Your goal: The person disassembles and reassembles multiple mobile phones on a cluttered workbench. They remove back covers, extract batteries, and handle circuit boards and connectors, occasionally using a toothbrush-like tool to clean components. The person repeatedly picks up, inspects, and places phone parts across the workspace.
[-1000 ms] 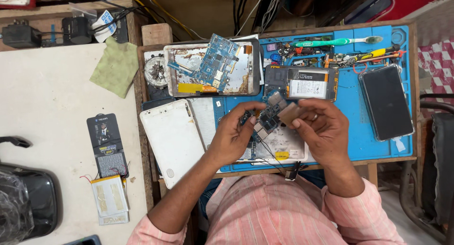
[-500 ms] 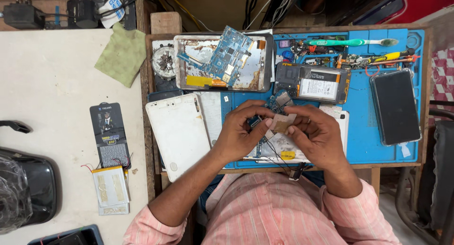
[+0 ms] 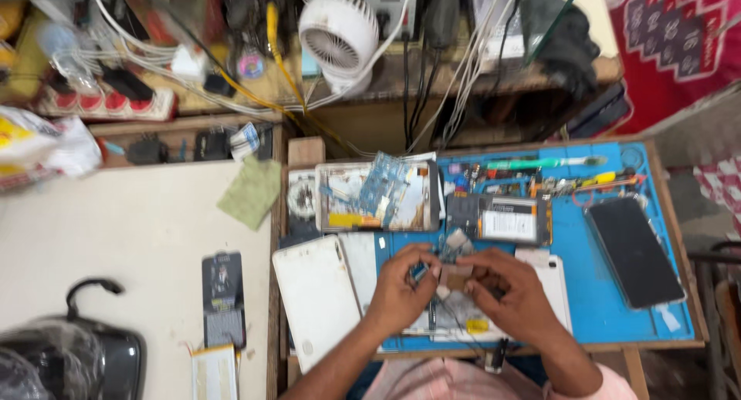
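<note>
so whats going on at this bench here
A person sits at a blue work mat with both hands together over it. The left hand and right hand pinch a small circuit board part between the fingertips. Behind them lies an opened device frame with a blue board in it, a white back cover to the left and a dark phone to the right.

Matt blue rubbery mat [image 3: 602, 323], glossy black glass phone [image 3: 634, 252], white plastic fan [image 3: 338, 31].

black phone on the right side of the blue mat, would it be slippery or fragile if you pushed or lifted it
The black phone looks flat, glossy and stiff, so it would probably slide rather than roll or tip. It lies near the blue mat edge; its glass-like face seems fragile if it dropped.
</note>
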